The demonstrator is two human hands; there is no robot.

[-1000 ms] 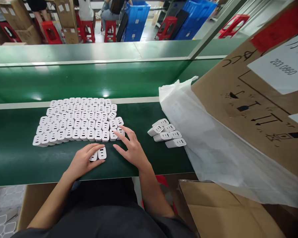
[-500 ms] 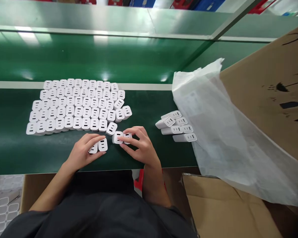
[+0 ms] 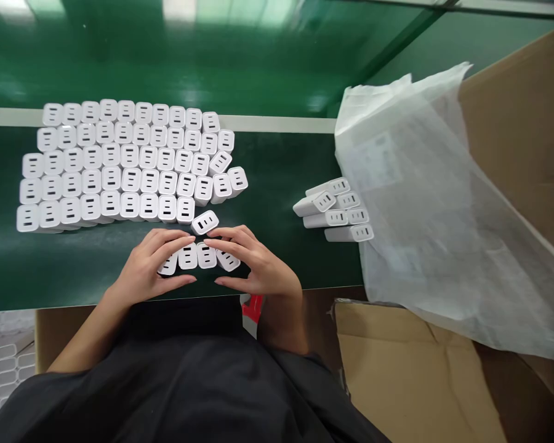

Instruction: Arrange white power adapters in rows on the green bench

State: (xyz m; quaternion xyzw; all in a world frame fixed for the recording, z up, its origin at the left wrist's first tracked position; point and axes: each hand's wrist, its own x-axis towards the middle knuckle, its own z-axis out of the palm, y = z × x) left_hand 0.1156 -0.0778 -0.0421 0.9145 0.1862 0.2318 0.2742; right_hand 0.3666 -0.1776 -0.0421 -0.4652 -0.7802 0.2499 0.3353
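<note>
Near the front edge of the green table, a short row of white multi-port charger blocks (image 3: 207,256) stands between my hands, port faces up. My left hand (image 3: 150,267) curves around the row's left end, fingertips over the blocks and thumb apart on the near side. Around the right end curves my right hand (image 3: 258,264), its fingers partly covering a tilted end block (image 3: 228,261); the thumb is spread away from the blocks. Just behind the fingertips, one slanted charger block (image 3: 205,223) lies by itself. Both hands look loosely open.
A large array of upright charger blocks (image 3: 129,157) fills the table's left side. Several more blocks (image 3: 325,218) lie on their sides at right, beside a white plastic liner (image 3: 397,203) hanging from a cardboard box (image 3: 517,123). White trays (image 3: 7,369) show low on the left.
My right hand has brought its blocks left against those by my left hand, forming one row. Its fingers have loosened. The head view has tilted down and closer.
</note>
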